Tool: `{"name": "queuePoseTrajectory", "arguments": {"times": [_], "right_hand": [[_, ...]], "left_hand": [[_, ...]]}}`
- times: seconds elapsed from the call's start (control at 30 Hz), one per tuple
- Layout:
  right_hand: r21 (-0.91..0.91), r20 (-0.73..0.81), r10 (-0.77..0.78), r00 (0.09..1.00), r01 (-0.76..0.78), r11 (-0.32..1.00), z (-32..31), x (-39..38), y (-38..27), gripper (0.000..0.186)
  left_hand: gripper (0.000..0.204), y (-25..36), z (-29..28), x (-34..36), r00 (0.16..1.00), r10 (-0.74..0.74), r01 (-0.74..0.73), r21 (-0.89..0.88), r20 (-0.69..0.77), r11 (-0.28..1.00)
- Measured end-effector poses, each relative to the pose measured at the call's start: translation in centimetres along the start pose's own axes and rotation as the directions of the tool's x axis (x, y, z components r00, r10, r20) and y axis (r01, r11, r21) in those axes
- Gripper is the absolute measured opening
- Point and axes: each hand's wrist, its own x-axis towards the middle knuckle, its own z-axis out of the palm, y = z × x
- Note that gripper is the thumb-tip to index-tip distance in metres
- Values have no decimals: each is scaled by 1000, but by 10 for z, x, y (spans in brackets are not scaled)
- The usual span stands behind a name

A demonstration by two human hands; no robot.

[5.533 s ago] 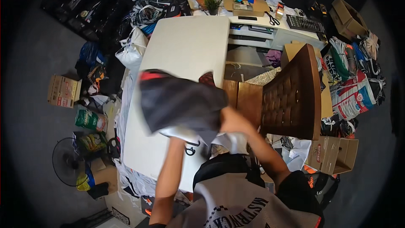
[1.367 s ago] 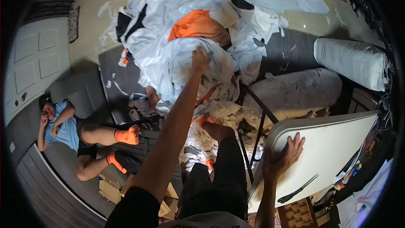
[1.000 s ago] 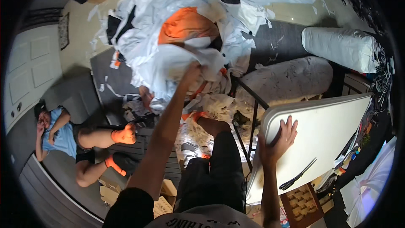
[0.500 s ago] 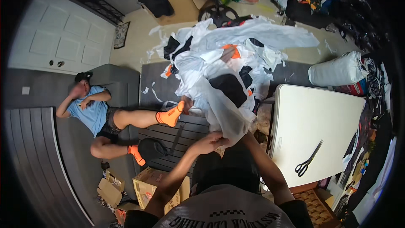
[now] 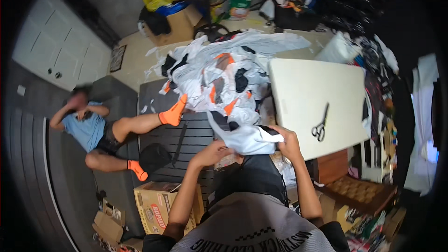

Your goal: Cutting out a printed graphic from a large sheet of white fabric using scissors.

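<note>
My left hand (image 5: 212,155) has its fingers closed on the lower left side of a white and black cloth piece (image 5: 252,141). My right hand (image 5: 287,139) grips the same cloth at its right end, so it hangs folded between my hands above my lap. Just right of it lies a white folding tabletop (image 5: 294,84), with black-handled scissors (image 5: 320,127) on it. Beyond the cloth spreads a heap of white fabric scraps (image 5: 189,77) mixed with black and orange pieces.
A person (image 5: 84,128) in blue reclines on the grey sofa (image 5: 114,191), a foot (image 5: 172,116) reaching over a slatted table (image 5: 193,137). A cardboard box (image 5: 149,200) sits at lower left, a wooden chair (image 5: 354,191) at lower right, bags and clutter (image 5: 340,9) along the back.
My left hand has drawn back from the heap with cloth in it. My right hand has left the tabletop edge and now holds that cloth too. My view has shifted.
</note>
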Motion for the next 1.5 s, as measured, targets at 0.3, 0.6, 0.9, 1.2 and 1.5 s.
{"name": "queuePoseTrajectory", "arguments": {"times": [0.3, 0.6, 0.9, 1.2, 1.5], "right_hand": [[127, -182, -94, 979, 118, 985, -52, -71, -78, 48], [37, -582, -53, 811, 92, 995, -136, -140, -69, 38], [-26, -648, -47, 760, 40, 999, -236, -134, -31, 39], [-243, -742, -253, 620, 102, 965, -447, -71, -22, 34], [-368, -736, -462, 495, 279, 887, -505, 21, -15, 38]], "left_hand": [[41, 50, 51, 45, 773, 617, -502, 453, -148, 737], [47, 107, 109, 86, 874, 229, -309, 127, 428, 943], [43, 150, 135, 148, 724, 38, -481, 464, 689, 744], [32, 259, 33, 207, 978, 195, -16, 902, -75, 432], [52, 510, -64, 144, 382, 846, -251, 839, -372, 482]]}}
